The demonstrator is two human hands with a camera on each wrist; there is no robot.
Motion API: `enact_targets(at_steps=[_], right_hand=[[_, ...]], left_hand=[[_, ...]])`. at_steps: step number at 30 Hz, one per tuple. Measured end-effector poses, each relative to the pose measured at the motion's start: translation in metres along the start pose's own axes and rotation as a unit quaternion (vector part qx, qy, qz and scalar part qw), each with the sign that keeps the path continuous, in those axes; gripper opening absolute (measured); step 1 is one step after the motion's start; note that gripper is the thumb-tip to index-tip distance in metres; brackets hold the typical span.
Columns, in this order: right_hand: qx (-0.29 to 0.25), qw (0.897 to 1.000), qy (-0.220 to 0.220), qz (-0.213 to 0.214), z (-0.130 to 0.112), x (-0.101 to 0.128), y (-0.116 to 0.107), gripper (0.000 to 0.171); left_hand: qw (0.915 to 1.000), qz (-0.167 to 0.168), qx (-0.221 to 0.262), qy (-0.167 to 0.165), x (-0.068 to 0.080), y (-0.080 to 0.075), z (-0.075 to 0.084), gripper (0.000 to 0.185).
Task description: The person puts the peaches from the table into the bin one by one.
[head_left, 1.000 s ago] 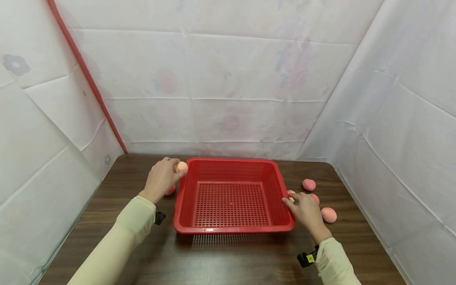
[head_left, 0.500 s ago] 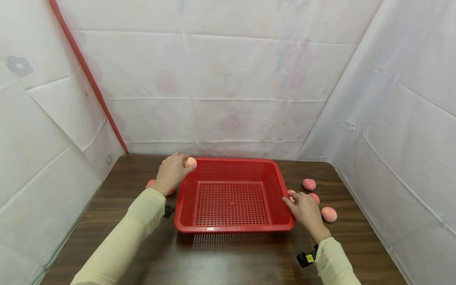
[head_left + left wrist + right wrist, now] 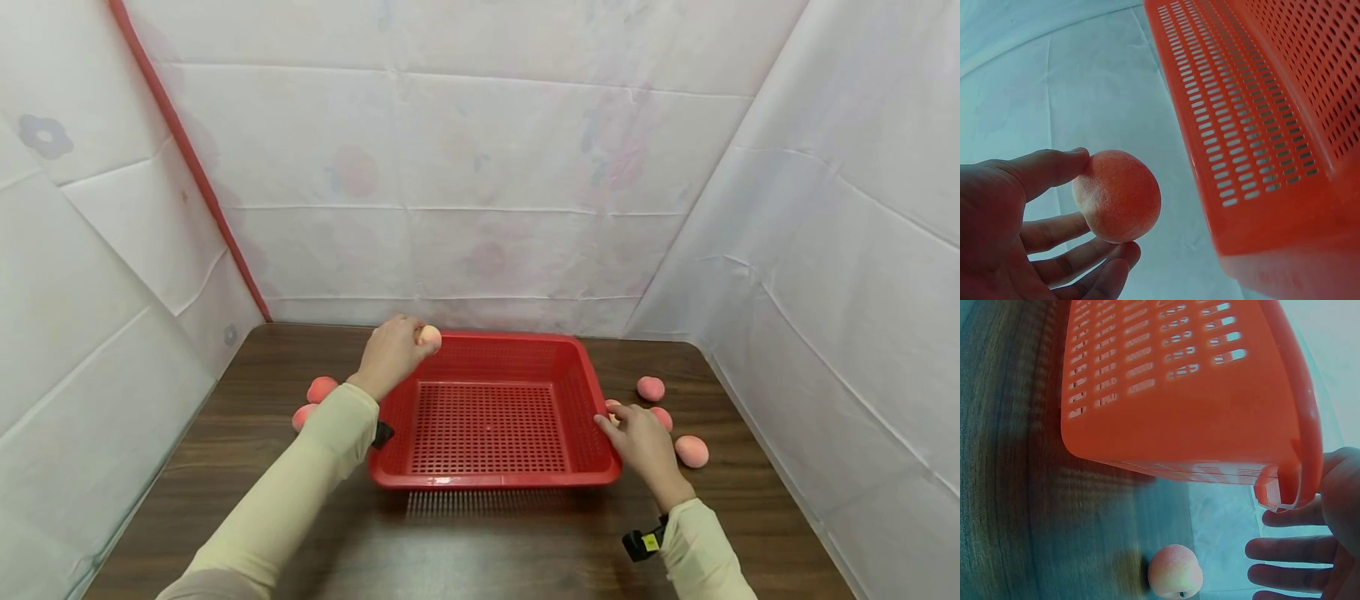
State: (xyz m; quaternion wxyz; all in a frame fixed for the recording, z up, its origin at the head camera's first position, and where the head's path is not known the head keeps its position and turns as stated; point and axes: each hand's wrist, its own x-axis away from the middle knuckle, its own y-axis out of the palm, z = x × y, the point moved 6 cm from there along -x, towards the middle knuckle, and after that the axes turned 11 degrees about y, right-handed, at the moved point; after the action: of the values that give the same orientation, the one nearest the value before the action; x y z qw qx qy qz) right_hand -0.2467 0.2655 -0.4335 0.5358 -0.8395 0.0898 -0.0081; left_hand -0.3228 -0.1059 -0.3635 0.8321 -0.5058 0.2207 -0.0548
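Note:
A red slotted basket (image 3: 491,481) stands mid-table, with nothing in it. My left hand (image 3: 396,350) pinches a small pink peach (image 3: 430,336) in thumb and fingers above the basket's far left corner. The left wrist view shows that peach (image 3: 1119,195) in the left hand (image 3: 1100,206), beside the basket's wall (image 3: 1241,125). My right hand (image 3: 636,435) rests against the basket's right rim, thumb on the rim and fingers straight outside it. In the right wrist view the fingers (image 3: 1285,550) lie beside the basket (image 3: 1179,425), with a peach (image 3: 1175,572) on the table close by.
Two peaches (image 3: 322,389) (image 3: 302,416) lie left of the basket. Several more lie to its right (image 3: 650,388) (image 3: 662,417) (image 3: 692,451). White sheets wall in the dark wooden table (image 3: 480,542) on three sides. A red pole (image 3: 187,167) leans at the back left.
My left hand carried the peach right and farther back, from beside the basket's left wall to above its far left corner, uncovering two peaches on the left. The right hand stayed put.

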Motion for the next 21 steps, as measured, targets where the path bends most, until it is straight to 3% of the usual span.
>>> enact_targets(at_steps=[5, 21], right_hand=[[-0.001, 1.0, -0.001, 0.002, 0.001, 0.001, 0.001, 0.035], [-0.005, 1.0, -0.005, 0.003, 0.002, 0.0, 0.001, 0.036]], left_hand=[[1.0, 0.006, 0.006, -0.003, -0.001, 0.007, 0.0, 0.038], [0.9989, -0.036, 0.006, -0.029, -0.008, 0.04, -0.009, 0.042]])
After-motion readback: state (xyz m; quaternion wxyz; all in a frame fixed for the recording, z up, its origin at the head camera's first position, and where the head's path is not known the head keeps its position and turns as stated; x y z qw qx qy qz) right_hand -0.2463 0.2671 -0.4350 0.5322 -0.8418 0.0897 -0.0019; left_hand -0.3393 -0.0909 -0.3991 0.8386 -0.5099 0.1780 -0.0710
